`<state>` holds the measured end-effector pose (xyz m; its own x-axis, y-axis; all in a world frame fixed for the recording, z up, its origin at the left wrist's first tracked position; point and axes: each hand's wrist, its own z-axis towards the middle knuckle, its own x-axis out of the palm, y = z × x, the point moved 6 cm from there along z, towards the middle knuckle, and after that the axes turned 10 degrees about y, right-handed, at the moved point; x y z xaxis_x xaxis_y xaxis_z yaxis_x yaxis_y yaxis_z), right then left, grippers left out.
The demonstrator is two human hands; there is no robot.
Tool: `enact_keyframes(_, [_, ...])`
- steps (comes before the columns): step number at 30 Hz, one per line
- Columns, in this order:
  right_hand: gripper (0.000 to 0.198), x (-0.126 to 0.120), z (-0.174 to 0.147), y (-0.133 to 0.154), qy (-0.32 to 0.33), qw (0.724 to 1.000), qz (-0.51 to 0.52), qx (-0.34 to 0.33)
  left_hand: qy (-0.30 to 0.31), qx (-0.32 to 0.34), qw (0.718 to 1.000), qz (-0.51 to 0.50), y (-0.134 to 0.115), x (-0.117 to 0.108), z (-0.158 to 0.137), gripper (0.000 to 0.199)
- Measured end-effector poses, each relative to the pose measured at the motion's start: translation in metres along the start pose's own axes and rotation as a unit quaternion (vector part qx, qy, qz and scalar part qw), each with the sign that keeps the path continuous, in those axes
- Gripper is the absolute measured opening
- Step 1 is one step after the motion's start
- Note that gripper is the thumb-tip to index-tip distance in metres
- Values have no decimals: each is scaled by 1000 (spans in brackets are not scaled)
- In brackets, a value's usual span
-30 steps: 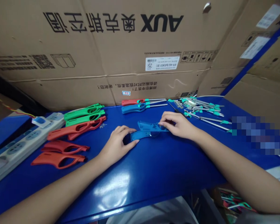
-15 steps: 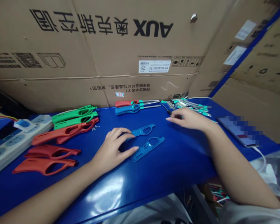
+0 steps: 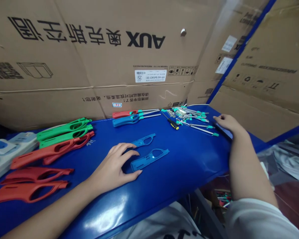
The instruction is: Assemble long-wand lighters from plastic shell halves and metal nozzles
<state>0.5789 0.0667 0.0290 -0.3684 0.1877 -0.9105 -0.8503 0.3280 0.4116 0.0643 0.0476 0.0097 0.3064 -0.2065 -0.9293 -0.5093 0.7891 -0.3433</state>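
My left hand (image 3: 114,167) rests on the blue tabletop, thumb and fingers apart, around the near ends of two blue lighter handle halves. The nearer half (image 3: 142,162) lies between thumb and fingers; the farther half (image 3: 146,140) is partly covered by the fingertips. My right hand (image 3: 229,123) is closed on the far edge of a dark phone (image 3: 223,132), which appears tilted and mostly hidden by the arm. A black and yellow screwdriver (image 3: 173,124) lies beside a pile of metal lighter tubes with teal ends (image 3: 191,114).
Red and blue assembled lighters (image 3: 126,120) lie at the back. Green handle shells (image 3: 64,131) and red-orange shells (image 3: 35,192) line the left, next to a white power strip (image 3: 17,146). Cardboard walls (image 3: 97,73) stand behind and at the right.
My right hand has moved right from beside the screwdriver to the phone, which was lying flat. The screwdriver now lies uncovered. My left hand stays by the blue halves. The view has turned right.
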Motion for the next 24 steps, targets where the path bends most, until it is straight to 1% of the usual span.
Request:
enact_keyframes(3, [42,8,-1,2,22,1000,19,3,-1,-1,1000,0,0,-1,1,36])
enact_keyframes(7, [51,13,-6,14,68,996,45,-42,1,-2,1000,7,-1,0,1,35])
enact_keyframes(11, [47,15,-10,22,109,990,52,-79,3,1,1000,9,0,1,1,35])
enact_keyframes(13, [44,16,-10,23,115,988,52,-87,3,1,1000,10,0,1,1,35])
enact_keyframes(16, [40,14,-9,25,101,988,56,-99,1,-1,1000,10,0,1,1,35])
enact_keyframes(21, [39,7,-8,29,50,991,65,-108,-4,3,1000,5,0,1,2,34])
enact_keyframes(24, [41,2,-13,40,19,986,91,-136,-10,4,1000,2,2,2,0,31])
